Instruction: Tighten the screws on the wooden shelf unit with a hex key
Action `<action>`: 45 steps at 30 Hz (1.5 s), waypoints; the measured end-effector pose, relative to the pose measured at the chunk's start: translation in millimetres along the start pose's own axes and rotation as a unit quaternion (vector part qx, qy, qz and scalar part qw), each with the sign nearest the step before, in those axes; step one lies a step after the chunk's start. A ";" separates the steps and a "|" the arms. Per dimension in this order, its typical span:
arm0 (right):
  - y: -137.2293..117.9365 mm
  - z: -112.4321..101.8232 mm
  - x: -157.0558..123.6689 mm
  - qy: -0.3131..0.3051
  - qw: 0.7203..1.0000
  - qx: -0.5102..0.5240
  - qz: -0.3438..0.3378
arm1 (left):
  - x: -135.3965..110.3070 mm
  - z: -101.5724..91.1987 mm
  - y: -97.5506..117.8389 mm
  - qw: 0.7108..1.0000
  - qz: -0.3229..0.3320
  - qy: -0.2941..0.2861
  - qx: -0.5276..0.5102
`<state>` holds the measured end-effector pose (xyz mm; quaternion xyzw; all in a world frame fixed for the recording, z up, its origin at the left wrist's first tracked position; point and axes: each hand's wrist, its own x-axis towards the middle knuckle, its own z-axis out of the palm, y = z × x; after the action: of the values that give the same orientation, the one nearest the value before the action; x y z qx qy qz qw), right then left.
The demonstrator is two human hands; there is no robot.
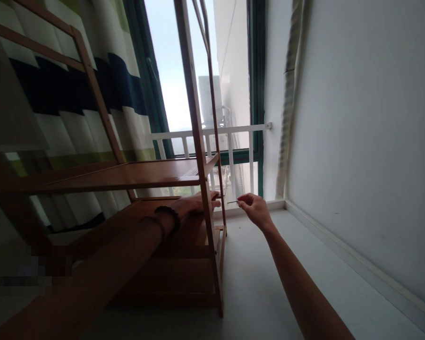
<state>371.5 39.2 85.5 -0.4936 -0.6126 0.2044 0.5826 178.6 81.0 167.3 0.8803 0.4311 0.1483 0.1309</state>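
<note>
A brown wooden shelf rack (163, 174) stands at the left and centre. My left hand (197, 203), with a dark beaded bracelet (173, 216) at the wrist, reaches in between two of its boards. The front post (206, 208) hides part of this hand; its fingertips show beyond the post, stretched out and apart, close to the rear post (220, 189). Whether they touch the wood, I cannot tell. To the right of the rack, my right hand (254, 208) pinches a thin dark metal rod (232, 202), which points left at the rear post. Its exact kind is too small to make out.
Behind the rack are a green-framed window (257, 85) and a white railing (239, 129). A striped curtain (123, 85) hangs at the left. A white wall (368, 118) and its baseboard (343, 250) bound the right side. Pale floor (255, 283) lies below.
</note>
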 end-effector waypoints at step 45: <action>7.4 4.5 -1.1 0.023 0.998 0.015 -0.057 | 29.4 26.7 -4.3 0.974 0.019 -0.035 -0.222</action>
<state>369.9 43.0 77.7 -0.4537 -0.6234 0.1683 0.6142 202.7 104.3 145.5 0.8418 0.3656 0.2119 0.3357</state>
